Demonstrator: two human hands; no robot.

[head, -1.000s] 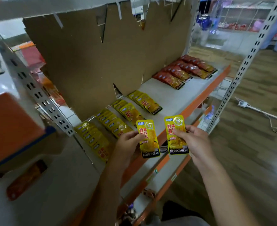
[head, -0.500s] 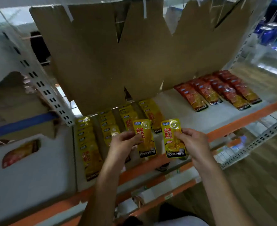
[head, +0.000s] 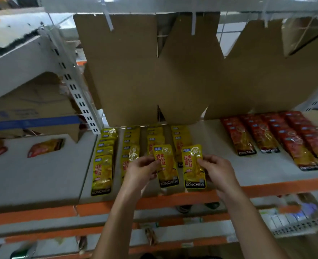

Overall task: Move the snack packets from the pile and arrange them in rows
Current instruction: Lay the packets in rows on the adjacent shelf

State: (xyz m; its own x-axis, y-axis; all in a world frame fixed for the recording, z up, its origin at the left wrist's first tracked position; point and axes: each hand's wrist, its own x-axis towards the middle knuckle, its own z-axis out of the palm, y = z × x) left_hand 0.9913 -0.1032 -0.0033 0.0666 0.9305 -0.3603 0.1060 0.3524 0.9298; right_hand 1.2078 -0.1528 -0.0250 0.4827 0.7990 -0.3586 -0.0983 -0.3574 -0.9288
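My left hand pinches a yellow snack packet by its left edge. My right hand pinches a second yellow packet by its right edge. Both packets stand upright side by side, just above the front of the grey shelf. Behind them lie several rows of yellow packets, overlapping front to back, partly hidden by my hands. Rows of red packets lie on the shelf's right part.
A brown cardboard sheet stands along the back of the shelf. The shelf has an orange front edge. At left a white carton with cut-out windows shows packets inside. Lower shelves hold other goods.
The view has swung left and now faces the shelf square on. Both hands, still holding their packets, have come lower and closer to the yellow rows.
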